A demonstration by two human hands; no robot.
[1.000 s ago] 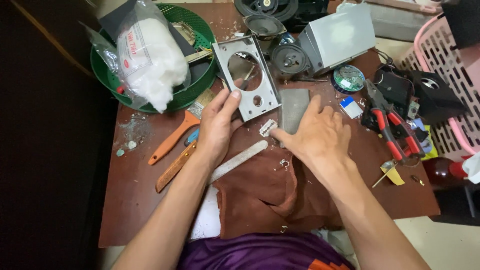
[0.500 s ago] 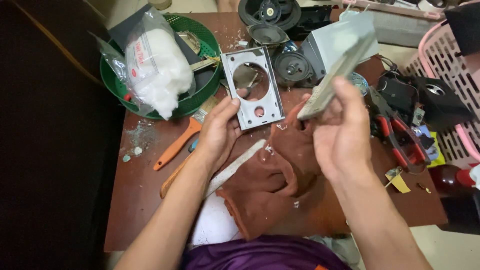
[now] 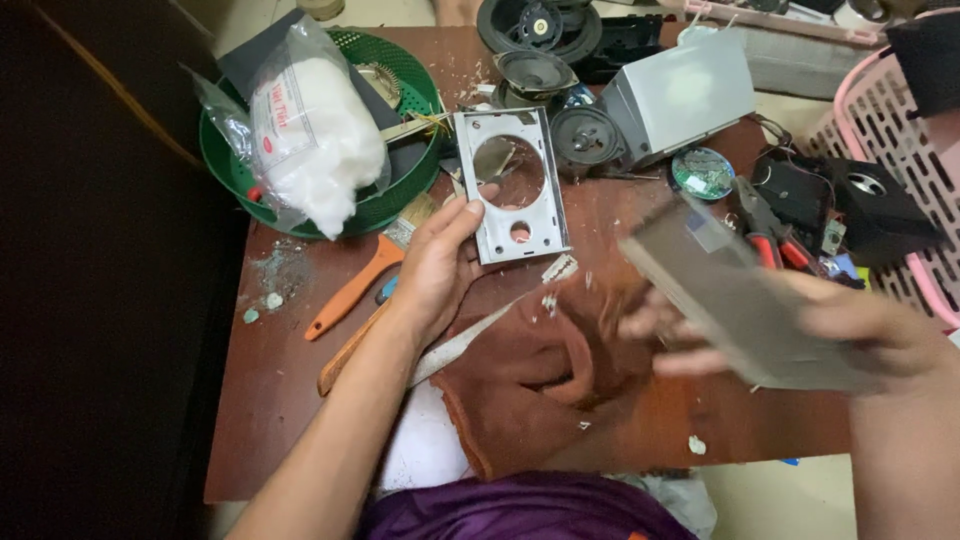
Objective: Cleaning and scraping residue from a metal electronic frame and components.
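Note:
My left hand [image 3: 438, 270] rests on the table with its fingertips on the lower left edge of a grey metal speaker panel [image 3: 510, 186] that has one large and one small round hole. My right hand [image 3: 850, 325] is raised at the right, blurred by motion, and grips a flat grey rectangular block [image 3: 735, 295], tilted. A crumpled brown cloth [image 3: 540, 385] lies on the table between the two hands, with small white flakes on and around it.
A green basket [image 3: 400, 190] holds a plastic bag of white stuffing [image 3: 315, 135]. An orange-handled brush [image 3: 360, 280], loose speaker drivers [image 3: 585, 135], a grey box [image 3: 680, 100], red pliers [image 3: 770, 235], a small circuit board [image 3: 703, 172], a black speaker box [image 3: 880, 205] and a pink basket [image 3: 925, 200] crowd the table's far side.
My right hand lifted the grey block off the table, then swung it down and to the right. The left hand stayed at the metal panel. The cloth has bunched up.

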